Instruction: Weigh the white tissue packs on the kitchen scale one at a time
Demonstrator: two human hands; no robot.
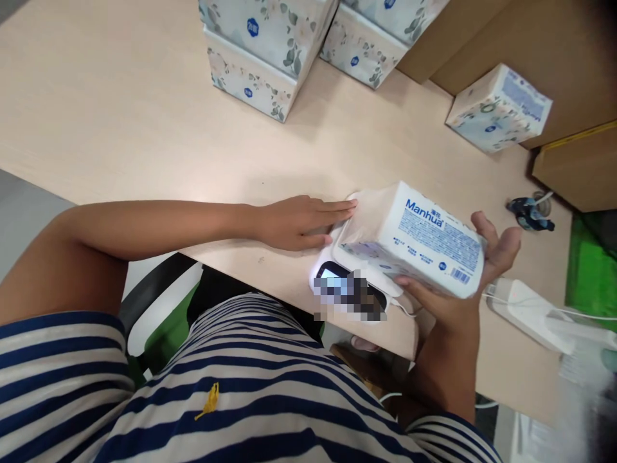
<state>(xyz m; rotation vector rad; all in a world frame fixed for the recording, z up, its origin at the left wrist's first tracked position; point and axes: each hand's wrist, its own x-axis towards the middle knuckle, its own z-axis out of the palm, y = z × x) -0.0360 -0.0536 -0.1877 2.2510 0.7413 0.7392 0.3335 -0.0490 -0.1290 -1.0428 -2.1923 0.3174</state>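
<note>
A boxy white plastic-wrapped pack [429,241] with blue lettering is gripped, tilted, by the right hand [453,305] over a rounded white device [332,254] with a lit display [333,280], whose edge is touched by the empty, outstretched left hand [289,222]. The pack is best supported evenly from below, the display kept uncovered and the device only lightly steadied.
</note>
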